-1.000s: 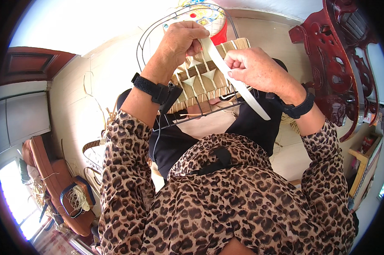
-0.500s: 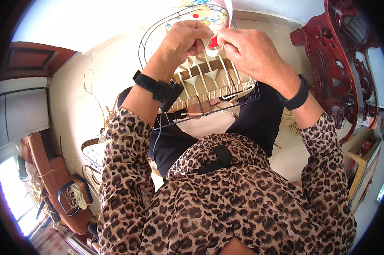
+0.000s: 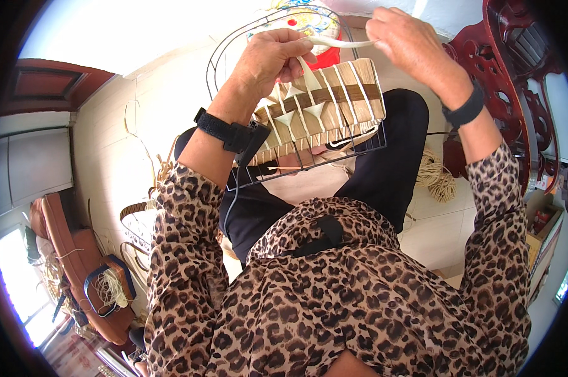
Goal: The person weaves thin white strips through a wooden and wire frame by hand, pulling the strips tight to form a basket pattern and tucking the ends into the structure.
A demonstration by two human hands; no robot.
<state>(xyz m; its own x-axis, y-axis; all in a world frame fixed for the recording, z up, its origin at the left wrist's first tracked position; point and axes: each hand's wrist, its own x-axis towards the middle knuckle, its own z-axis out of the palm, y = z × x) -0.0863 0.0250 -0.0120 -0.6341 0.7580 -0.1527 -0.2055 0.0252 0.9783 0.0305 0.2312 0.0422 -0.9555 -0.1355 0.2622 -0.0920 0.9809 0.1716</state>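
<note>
A basket (image 3: 361, 75) rests on my lap, its dark wire frame covered by pale woven strips with one brown band and several cream triangular folds. Between my hands runs a flat cream strip (image 3: 344, 43), drawn out sideways above the basket's far edge. My left hand (image 3: 274, 53) pinches the strip near the basket, where it rises from the weave. Over to the right and higher, my right hand (image 3: 406, 44) is closed on the strip's other end. The wire handle (image 3: 208, 69) arches beyond the basket.
Behind the basket stands a red bucket-like container (image 3: 325, 59) with a colourful patterned thing above it. A bundle of straw-coloured cord (image 3: 436, 176) lies on the floor at right, near carved red wooden furniture (image 3: 497, 94). A brown bench (image 3: 76, 270) holds loose fibres at left.
My right hand has moved right and away from the left hand, pulling the looped cream strip out straight. The left hand stays nearly in place.
</note>
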